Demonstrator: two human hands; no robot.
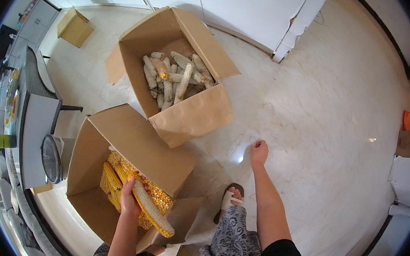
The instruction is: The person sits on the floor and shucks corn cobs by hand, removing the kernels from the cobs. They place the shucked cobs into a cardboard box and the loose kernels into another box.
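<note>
The left hand [130, 203] has its fingers wrapped around a partly stripped corn cob [150, 208], held tilted over the open near box [137, 144], where full yellow cobs [111, 181] lie beside loose kernels [162, 198]. The right hand [259, 153] is well apart above the floor [328, 173], its fingers curled closed, though I cannot tell whether anything is inside them. Beyond the near box, a second open box [194, 115] contains mostly bare cobs [183, 82].
</note>
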